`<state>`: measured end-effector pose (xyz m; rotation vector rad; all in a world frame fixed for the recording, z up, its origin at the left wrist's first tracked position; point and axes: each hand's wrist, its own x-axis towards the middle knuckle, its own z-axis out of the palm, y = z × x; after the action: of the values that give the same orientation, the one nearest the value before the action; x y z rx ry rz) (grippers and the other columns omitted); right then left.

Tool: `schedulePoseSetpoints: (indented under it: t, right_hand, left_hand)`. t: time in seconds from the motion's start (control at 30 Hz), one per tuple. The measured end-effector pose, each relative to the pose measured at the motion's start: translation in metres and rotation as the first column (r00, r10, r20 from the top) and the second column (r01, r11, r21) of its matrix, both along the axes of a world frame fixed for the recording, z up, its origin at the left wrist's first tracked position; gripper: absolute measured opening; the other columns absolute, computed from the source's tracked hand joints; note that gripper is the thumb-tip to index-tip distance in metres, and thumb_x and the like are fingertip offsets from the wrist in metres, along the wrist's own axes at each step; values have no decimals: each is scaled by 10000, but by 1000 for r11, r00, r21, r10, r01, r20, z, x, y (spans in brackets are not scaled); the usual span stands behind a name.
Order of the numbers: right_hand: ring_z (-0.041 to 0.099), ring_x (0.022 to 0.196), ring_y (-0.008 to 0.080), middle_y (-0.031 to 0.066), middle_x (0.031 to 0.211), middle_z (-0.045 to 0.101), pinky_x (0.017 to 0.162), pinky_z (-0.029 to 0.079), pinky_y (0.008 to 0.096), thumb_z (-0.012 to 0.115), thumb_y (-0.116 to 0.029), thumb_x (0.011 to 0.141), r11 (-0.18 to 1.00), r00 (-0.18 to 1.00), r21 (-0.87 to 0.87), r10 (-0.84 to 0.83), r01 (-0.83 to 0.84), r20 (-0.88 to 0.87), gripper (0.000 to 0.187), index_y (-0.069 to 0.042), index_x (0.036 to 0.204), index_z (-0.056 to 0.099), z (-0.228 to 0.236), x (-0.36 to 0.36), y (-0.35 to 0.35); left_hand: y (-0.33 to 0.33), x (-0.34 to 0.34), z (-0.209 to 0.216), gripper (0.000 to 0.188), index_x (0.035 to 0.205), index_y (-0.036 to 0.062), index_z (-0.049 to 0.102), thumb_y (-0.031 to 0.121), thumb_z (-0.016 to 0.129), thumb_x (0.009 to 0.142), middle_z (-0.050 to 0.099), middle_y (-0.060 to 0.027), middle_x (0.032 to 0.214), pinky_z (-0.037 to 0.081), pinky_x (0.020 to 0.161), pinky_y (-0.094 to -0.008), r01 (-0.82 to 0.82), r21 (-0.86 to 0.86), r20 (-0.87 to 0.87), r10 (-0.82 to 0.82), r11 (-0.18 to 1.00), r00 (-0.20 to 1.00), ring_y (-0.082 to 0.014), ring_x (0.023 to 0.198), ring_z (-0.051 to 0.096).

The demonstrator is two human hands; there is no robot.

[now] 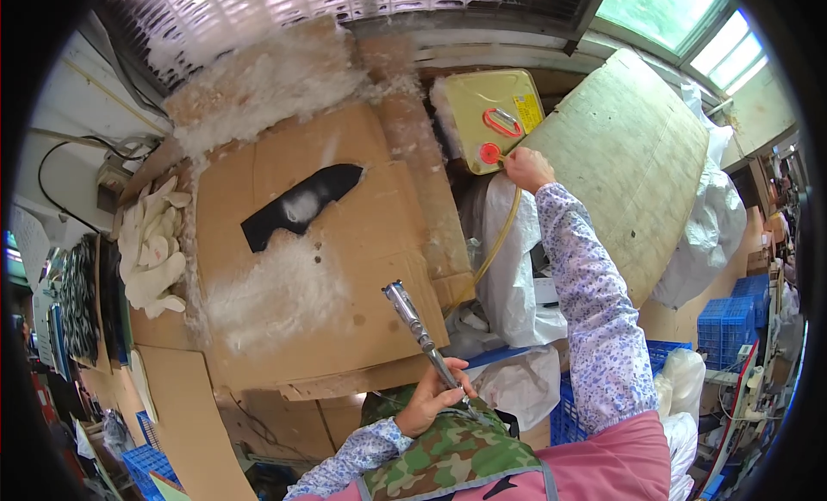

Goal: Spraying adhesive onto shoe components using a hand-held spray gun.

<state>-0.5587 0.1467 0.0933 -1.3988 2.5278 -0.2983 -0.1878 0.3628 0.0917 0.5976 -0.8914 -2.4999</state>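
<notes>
A slim metal spray gun (412, 320) is gripped in my left hand (426, 400), close to my apron, its nozzle end tilted up over the cardboard's near right edge. Farther off, my right hand (529, 168) pinches a yellow hose (501, 238) beside the red cap (489, 153) of a yellow-green jerrycan (474, 105). The hose drops from that hand toward the near right corner of the cardboard (258, 178). A black curved piece of material (332, 184), whitish in its middle, lies flat on the cardboard, touched by neither hand.
White fluffy residue (267, 298) coats parts of the cardboard. Pale glove-shaped pieces (153, 247) are heaped at the left. A large pale board (624, 148) slants at the right, with white plastic sacking (508, 281) beneath its left side. Blue crates (728, 324) stand farther right.
</notes>
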Motion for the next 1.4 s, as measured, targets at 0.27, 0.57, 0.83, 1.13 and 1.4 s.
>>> schedulePoseSetpoints:
  t: [0.27, 0.57, 0.83, 1.13, 1.4]
  right_hand:
    - [627, 903, 415, 241, 920, 657, 803, 499, 491, 516, -253, 800, 990, 983, 101, 114, -100, -145, 298, -25, 876, 692, 1, 7, -21]
    - [644, 947, 347, 194, 975, 669, 814, 520, 423, 544, -214, 776, 985, 979, 144, 118, -94, -168, 265, -42, 905, 699, 11, 21, -58]
    - [624, 944, 413, 259, 980, 645, 819, 503, 472, 556, -216, 785, 989, 989, 130, 82, -66, -124, 299, 19, 923, 678, -23, 8, -45]
    - [632, 933, 391, 241, 940, 657, 831, 497, 463, 544, -288, 794, 997, 991, 77, 37, -27, -128, 339, 7, 879, 688, -41, -8, -45]
    - [615, 567, 246, 130, 551, 586, 552, 439, 416, 582, -405, 819, 933, 947, -195, 317, -303, 44, 440, 3, 671, 651, -92, -32, -54]
  left_hand:
    - [-7, 2, -3, 459, 1301, 62, 381, 95, 560, 880, 555, -80, 975, 451, 900, -380, -50, 9, 5, 50, 999, 999, -212, 960, 581]
    - [-8, -1, -1, 459, 1294, 57, 383, 78, 556, 869, 546, -72, 970, 445, 903, -373, -59, 54, 10, 58, 997, 998, -206, 967, 577]
    - [-4, 4, -5, 468, 1292, 62, 378, 81, 553, 859, 550, -68, 978, 433, 887, -364, -62, 26, -2, 62, 998, 998, -200, 964, 573]
    - [0, -4, -13, 457, 1292, 64, 391, 88, 556, 867, 560, -69, 975, 431, 892, -370, -69, 78, 35, 66, 995, 997, -209, 957, 581]
    - [5, 8, -8, 447, 1286, 47, 383, 123, 575, 889, 546, -68, 979, 434, 885, -334, -127, 22, 13, 127, 992, 992, -171, 963, 570]
